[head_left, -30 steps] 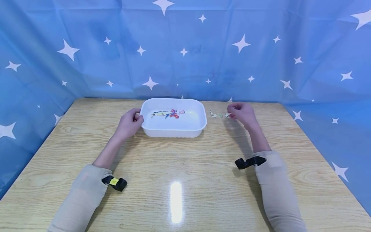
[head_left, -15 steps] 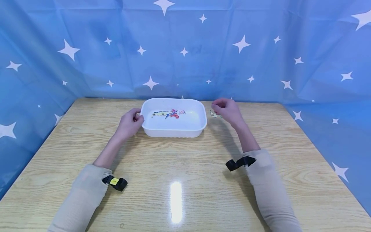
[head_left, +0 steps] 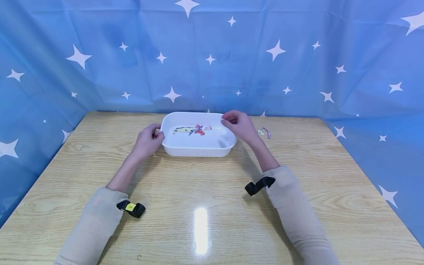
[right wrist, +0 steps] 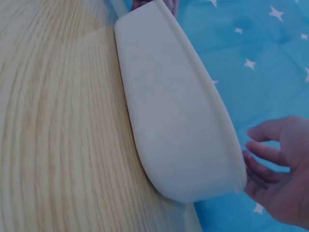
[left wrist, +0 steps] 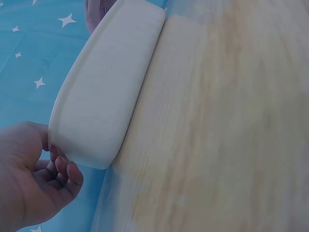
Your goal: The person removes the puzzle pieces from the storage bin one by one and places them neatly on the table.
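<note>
A white plastic tub (head_left: 198, 152) stands at the far side of the table, with several small flat, colourful cut-out pieces (head_left: 185, 129) on its floor. My left hand (head_left: 147, 141) grips the left rim; in the left wrist view its thumb lies on the edge and its fingers are curled beneath. Over the tub's right rim is my right hand (head_left: 240, 127). The right wrist view shows its fingers loosely bent, thumb tip and index tip slightly apart, and nothing visible between them. Two more pieces, one pale (head_left: 260, 131) and one purple (head_left: 267, 133), lie right of that hand.
The wooden table (head_left: 205, 191) extends towards me, with a bright light reflection near the front. A blue curtain (head_left: 212, 81) with white stars hangs behind and at both sides. A black camera mount sits on each sleeve.
My right hand has moved left from the loose pieces to the tub's right rim. The pale and purple pieces are uncovered now; those nearer the tub are hidden. The left hand stays put.
</note>
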Motion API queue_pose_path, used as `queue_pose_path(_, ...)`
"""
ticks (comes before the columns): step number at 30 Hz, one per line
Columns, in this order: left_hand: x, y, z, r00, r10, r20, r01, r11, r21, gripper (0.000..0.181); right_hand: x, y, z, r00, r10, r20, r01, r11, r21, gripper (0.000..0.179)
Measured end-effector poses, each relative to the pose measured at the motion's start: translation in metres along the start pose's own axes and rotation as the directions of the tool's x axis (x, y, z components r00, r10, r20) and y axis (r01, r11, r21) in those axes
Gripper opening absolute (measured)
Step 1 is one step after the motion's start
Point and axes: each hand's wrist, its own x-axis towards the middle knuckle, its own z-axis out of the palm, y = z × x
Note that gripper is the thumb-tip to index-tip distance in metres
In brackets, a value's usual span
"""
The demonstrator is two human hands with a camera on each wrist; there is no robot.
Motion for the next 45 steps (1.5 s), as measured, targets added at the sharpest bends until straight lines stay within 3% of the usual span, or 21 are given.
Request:
queue_pose_path(18, 0.0, -0.001, 0.0, 1.0, -0.003, 0.004, 0.003, 1.0, -0.001, 0.042, 0.027, -0.01, 0.049, 0.986, 0.039, 0.159, -0.019, 0.991, -0.13, 0.026)
queue_pose_path(26, 0.001, -0.001, 0.0, 1.0, 0.001, 0.002, -0.001, 1.0, -0.001, 0.042, 0.033, -0.007, 0.062, 0.963, 0.124, 0.239, -0.076, 0.977, -0.201, 0.022)
queue_pose_path(33, 0.0, -0.001, 0.0, 1.0, -0.013, -0.003, 0.013, 1.0, 0.01, 0.042, 0.037, -0.007, 0.065, 0.942, 0.106, 0.317, -0.017, 0.962, -0.271, 0.031)
queue_pose_path(39, 0.0, 0.0, 0.0, 1.0, -0.015, -0.002, 0.015, 1.0, 0.014, 0.042, 0.037, -0.008, 0.069, 0.934, 0.149, 0.324, -0.037, 0.944, -0.329, 0.031)
queue_pose_path(45, 0.001, 0.0, -0.001, 1.0, -0.008, 0.002, 0.008, 1.0, 0.013, 0.042, 0.034, -0.012, 0.068, 0.934, 0.192, 0.302, -0.099, 0.949, -0.298, 0.023)
